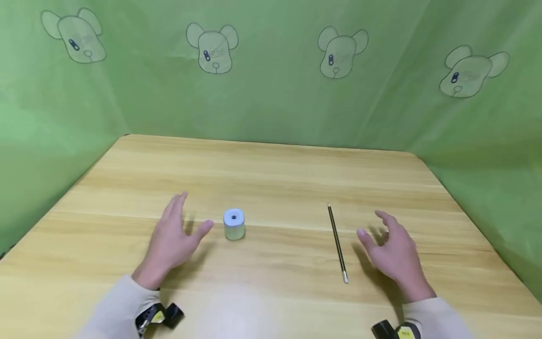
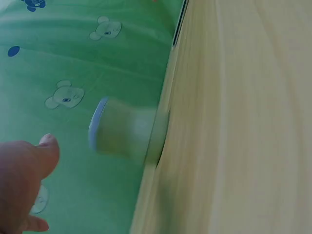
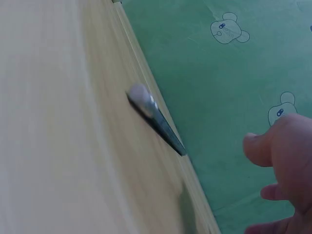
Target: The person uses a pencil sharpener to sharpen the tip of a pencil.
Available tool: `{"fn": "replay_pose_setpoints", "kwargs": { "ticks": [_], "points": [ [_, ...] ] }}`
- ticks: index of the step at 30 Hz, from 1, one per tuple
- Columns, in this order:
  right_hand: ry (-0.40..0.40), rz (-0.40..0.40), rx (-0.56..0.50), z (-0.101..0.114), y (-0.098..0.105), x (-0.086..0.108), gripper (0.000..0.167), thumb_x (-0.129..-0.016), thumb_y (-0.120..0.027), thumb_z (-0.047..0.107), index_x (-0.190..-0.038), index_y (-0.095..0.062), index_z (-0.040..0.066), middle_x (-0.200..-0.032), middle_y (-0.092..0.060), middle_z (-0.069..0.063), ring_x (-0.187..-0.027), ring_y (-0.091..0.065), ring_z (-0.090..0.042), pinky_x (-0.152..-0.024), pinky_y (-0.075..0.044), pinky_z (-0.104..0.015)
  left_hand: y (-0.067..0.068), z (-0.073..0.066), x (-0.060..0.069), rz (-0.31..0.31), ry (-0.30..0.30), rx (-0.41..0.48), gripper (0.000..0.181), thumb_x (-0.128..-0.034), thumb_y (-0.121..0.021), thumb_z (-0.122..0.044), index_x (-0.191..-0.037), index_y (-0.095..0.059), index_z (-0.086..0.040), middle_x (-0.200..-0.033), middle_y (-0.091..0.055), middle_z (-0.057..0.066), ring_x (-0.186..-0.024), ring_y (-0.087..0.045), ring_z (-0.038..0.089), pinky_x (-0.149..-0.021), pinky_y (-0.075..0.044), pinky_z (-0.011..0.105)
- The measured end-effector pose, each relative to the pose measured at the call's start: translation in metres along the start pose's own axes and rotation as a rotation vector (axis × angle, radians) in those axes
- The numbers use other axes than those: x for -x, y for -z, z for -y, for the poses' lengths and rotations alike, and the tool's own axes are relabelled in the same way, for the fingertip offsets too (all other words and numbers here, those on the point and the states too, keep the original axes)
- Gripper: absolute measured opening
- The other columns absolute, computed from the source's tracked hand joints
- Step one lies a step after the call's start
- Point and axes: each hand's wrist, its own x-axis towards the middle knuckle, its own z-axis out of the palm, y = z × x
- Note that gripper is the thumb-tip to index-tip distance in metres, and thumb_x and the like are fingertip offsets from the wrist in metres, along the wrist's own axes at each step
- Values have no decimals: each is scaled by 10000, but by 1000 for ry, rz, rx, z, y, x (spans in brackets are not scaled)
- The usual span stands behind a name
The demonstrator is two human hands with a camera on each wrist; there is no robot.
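A small pencil sharpener (image 1: 234, 224) with a pale blue top, a dark hole in it and a translucent greenish body stands upright on the table. My left hand (image 1: 173, 238) hovers just left of it, fingers spread and thumb pointing toward it, holding nothing. Farther right lies a dark striped pencil (image 1: 337, 242), its tip away from me and its white eraser end nearer. Right of the pencil my right hand (image 1: 394, 249) is held above the table, thumb apart from the loosely bent fingers, touching nothing. In the left wrist view the sharpener (image 2: 124, 129) looks blurred; the right wrist view shows the pencil (image 3: 156, 119) eraser end first.
The light wooden table (image 1: 271, 179) reaches back to a green curtain (image 1: 271, 103) printed with mouse-like faces, which also closes off both sides. A strapped device with a black block (image 1: 172, 316) sits on my left wrist, and a similar black block (image 1: 384, 329) on my right.
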Motion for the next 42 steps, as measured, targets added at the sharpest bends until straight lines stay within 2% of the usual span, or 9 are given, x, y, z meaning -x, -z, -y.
{"fn": "replay_pose_setpoints", "kwargs": {
  "ticks": [7,13,16,20,25,30,34,38,42],
  "points": [
    [-208,-28,-248,15,-8,-9,681,-972,-517,471,-1458,-337,30,-1356,-473,-277,-1177,-494,-447,-894,-468,-530,-29,-21,-13,24,58,279,912,-866,-737,-343,-1515,-197,2,-1523,-286,235,-1336,-367,420,-1087,-354,517],
    [-273,-69,-325,28,-26,-12,627,-976,-554,394,-1428,-356,8,-1282,-513,-250,-1132,-528,-399,-877,-489,-454,-49,-39,-20,-2,101,313,975,-770,-835,-261,-1501,-245,-1,-1470,-372,249,-1285,-441,408,-1057,-401,498],
    [-252,-65,-311,34,-37,-11,612,-961,-587,373,-1397,-377,-1,-1248,-534,-237,-1101,-539,-374,-884,-485,-472,-54,-45,-19,-28,111,315,934,-772,-832,-221,-1480,-276,27,-1424,-425,266,-1248,-479,410,-1041,-423,489],
    [-195,-13,-215,36,-43,-10,577,-931,-635,367,-1340,-439,11,-1181,-567,-211,-1032,-560,-350,-836,-487,-459,-59,-46,-18,-48,110,310,836,-804,-805,-188,-1443,-330,67,-1344,-511,264,-1183,-541,394,-1007,-464,463],
    [-95,63,-116,32,-43,-8,531,-892,-694,364,-1242,-516,7,-1060,-609,-172,-918,-592,-312,-776,-503,-446,-65,-39,-16,-60,43,256,669,-824,-786,-206,-1343,-476,81,-1251,-585,262,-1143,-571,391,-989,-474,475],
    [25,153,-26,29,-36,3,498,-838,-760,355,-1141,-563,12,-853,-588,-57,-744,-549,-202,-659,-479,-349,-67,-28,-7,-110,-8,224,513,-805,-802,-209,-1201,-604,49,-1160,-646,212,-1078,-604,358,-945,-499,481],
    [103,203,52,31,-30,12,459,-792,-803,356,-1030,-581,32,-738,-520,-6,-631,-475,-153,-577,-420,-288,-66,-25,0,-120,-7,269,505,-786,-818,-198,-1181,-608,37,-1143,-655,196,-1052,-623,333,-923,-523,452],
    [108,194,104,30,-28,17,399,-792,-807,313,-982,-589,38,-701,-499,8,-599,-455,-143,-554,-399,-284,-65,-26,4,-83,-11,361,501,-780,-823,-168,-1174,-597,43,-1183,-633,222,-1120,-602,364,-958,-506,423],
    [110,170,128,25,-27,18,333,-822,-779,253,-989,-614,18,-682,-497,23,-587,-447,-135,-551,-395,-280,-64,-27,4,-103,-7,408,490,-762,-832,-120,-1158,-598,47,-1170,-635,220,-1104,-611,369,-945,-512,377]
  ]
}}
